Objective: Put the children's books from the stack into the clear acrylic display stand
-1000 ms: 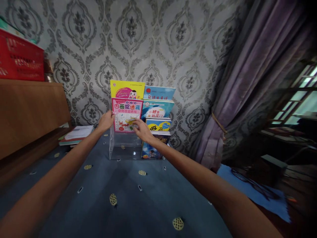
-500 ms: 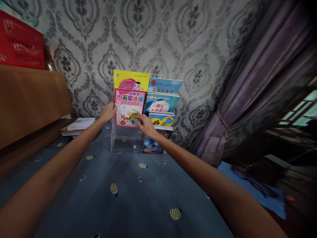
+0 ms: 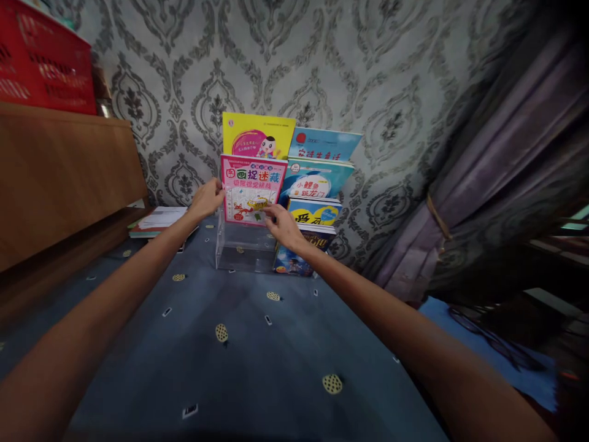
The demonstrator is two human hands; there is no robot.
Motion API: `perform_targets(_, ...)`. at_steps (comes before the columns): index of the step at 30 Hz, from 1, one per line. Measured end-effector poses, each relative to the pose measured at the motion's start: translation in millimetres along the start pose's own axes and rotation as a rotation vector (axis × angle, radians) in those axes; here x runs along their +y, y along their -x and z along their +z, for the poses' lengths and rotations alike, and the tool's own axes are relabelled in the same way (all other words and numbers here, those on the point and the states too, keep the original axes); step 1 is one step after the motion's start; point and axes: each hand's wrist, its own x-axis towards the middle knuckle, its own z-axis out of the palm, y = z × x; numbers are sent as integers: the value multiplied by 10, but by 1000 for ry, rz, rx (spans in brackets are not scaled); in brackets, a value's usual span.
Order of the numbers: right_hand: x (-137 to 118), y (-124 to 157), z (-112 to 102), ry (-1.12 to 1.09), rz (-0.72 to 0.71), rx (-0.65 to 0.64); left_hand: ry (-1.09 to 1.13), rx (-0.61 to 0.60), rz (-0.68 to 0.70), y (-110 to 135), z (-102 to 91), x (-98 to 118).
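A pink picture book (image 3: 251, 178) with a tiger and a fox-like animal on its cover stands in the left column of a clear acrylic book rack (image 3: 251, 248). My left hand (image 3: 209, 197) is closed at its left edge, with the fingertips partly hidden. At the lower right edge, my right hand (image 3: 283, 226) has thumb and fingers pinched on the book. Behind it rises a yellow book (image 3: 260, 129). The right column holds a light-blue book (image 3: 326, 144), a teal book (image 3: 315, 181), a yellow-and-blue book (image 3: 315, 212) and a dark-blue book (image 3: 294, 261).
The rack stands on a dark-blue patterned cloth (image 3: 248, 380) against a wallpapered wall (image 3: 391, 116). Papers and books (image 3: 159, 220) lie at left beside a wooden cabinet (image 3: 69, 178) bearing a red basket (image 3: 50, 67). A tied curtain (image 3: 414, 258) and glasses (image 3: 497, 337) are at right.
My view has shifted, so the rack appears higher and farther right. Both hands stay at the pink book's edges; a little more of the yellow book shows above it.
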Motion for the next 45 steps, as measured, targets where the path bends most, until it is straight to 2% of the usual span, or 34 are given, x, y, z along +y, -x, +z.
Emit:
perform_targets(8, 40, 101, 15, -16, 17, -2, 76, -78, 44, 128, 92, -128)
perform_targets(12, -77, 314, 58, -26, -22, -4, -37, -98, 70, 382, 167, -333)
perform_targets(16, -291, 895, 258, -129, -3, -117, -213, -133, 20, 802, 207, -788)
perform_targets(19, -398, 1400, 505, -207, 119, -223, -297, -129, -78, 1012, 178, -1227)
perform_targets(21, -420, 1657, 673, -245, 206, -248, -376, -160, -155, 1048, 148, -1513)
perform_targets(23, -409, 1823, 816, -269, 272, -237, -505, -243, -214, 1012, 131, -1758)
perform_targets(27, -358, 1938, 963, -271, 345, -183, -658, -364, -200, 840, 164, -2048)
perform_targets(32, -369, 1928, 940, -298, 339, -197, -618, -451, -204, 730, 216, -2107)
perform_targets(38, -354, 1979, 989, -244, 341, -164, -640, -349, -56, 890, 120, -2098)
perform_targets(45, -328, 2014, 1031, -237, 334, -175, -684, -319, 3, 965, 26, -2050)
